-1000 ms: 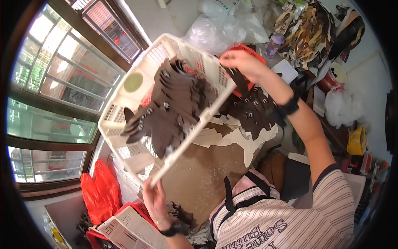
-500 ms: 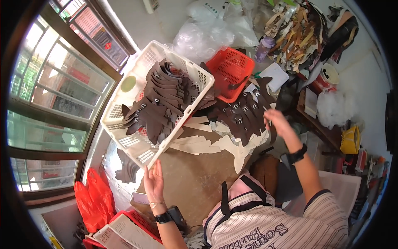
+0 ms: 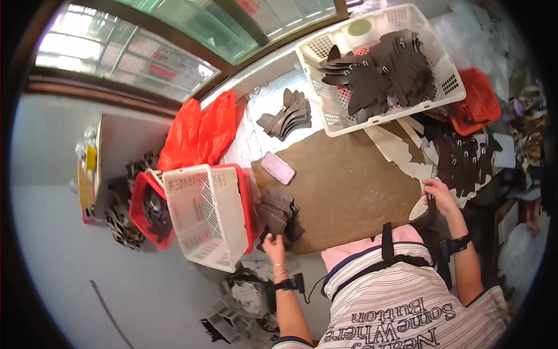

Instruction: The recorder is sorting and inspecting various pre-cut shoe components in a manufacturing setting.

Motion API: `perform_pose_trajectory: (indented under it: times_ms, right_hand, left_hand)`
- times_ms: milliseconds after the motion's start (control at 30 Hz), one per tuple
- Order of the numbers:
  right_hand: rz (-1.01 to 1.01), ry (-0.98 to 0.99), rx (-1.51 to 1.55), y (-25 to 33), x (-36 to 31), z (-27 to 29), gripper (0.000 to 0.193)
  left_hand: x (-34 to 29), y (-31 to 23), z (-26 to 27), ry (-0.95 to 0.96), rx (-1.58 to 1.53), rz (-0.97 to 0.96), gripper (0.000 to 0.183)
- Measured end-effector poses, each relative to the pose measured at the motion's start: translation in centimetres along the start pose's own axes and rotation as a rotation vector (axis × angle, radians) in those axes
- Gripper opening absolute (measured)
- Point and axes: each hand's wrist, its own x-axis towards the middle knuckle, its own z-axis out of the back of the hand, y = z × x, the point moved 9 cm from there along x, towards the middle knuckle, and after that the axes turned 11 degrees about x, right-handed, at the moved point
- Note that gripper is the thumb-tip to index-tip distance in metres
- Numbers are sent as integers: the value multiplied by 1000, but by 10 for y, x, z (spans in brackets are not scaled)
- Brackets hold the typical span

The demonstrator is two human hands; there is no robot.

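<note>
- Both hands have moved since the earlier frame: the left from the corner of the large white basket [image 3: 334,123] to a pile of dark pieces [image 3: 278,212], the right to the table's right edge. The view has swung left.
- Pile: I see it on the left end of the brown table [image 3: 349,180], loosely stacked, just beside a red basket [image 3: 247,232].
- Left hand [image 3: 273,247]: fingers curled, tips touching the pile's near edge. I cannot tell whether they have closed on a piece.
- Right hand [image 3: 442,198]: fingers curled around a small dark object [image 3: 430,200]; I cannot tell its kind.
- Step: I judge it to be taking hold of the pile. A lift calls for the left thumb and fingers to close over the edge; loose layers could slide apart.
- Near the pile: a pink phone [image 3: 278,168] lies behind it; beyond is a smaller stack [image 3: 288,115].
- Further out: I note the large white basket at the far edge, filled with similar pieces, with no hand on it. Buckled pieces [image 3: 462,157] lie past the right hand. A red bag [image 3: 197,134] stands left, by the window.
</note>
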Motion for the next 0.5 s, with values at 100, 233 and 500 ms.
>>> perform_pose_trajectory:
  times_ms: [100,233,500]
  right_hand:
    - [-2,78,-180,18,-1,-42,24]
    - [44,164,-299,35,-18,-89,24]
    - [-95,156,-245,-8,-31,-118,24]
  left_hand:
    - [14,-29,23,-133,329,-128,59]
    - [62,-6,-10,318,309,-138,101]
    - [72,-3,-14,542,177,-141,97]
